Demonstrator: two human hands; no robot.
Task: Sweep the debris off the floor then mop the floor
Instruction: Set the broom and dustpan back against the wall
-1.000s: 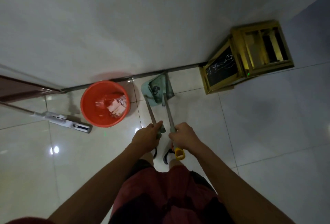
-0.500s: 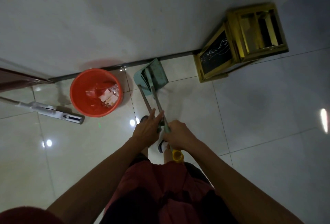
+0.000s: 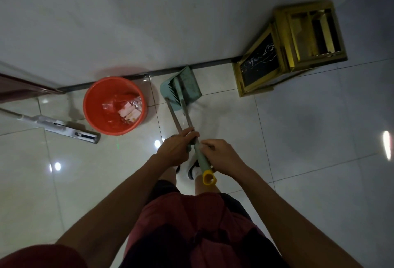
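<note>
From the head camera, looking straight down, the left hand point(image 3: 175, 150) curls its grip round two handles at once, the dustpan point(image 3: 183, 87) pole and the broom handle point(image 3: 197, 150), apparently to gather them into one bundle. The right hand point(image 3: 223, 157) rests on the broom handle just above its yellow end cap point(image 3: 209, 177), fingers curled against it, steadying it. The dustpan stands on the floor point(image 3: 298, 139) against the wall point(image 3: 170, 11), with the broom head tucked into it, likely parked there because sweeping looks finished. Wrappers lie in the orange bucket point(image 3: 96, 109) just beside it. The mop point(image 3: 61, 128) lies on the floor left of the bucket, untouched, ready for the next stage.
</note>
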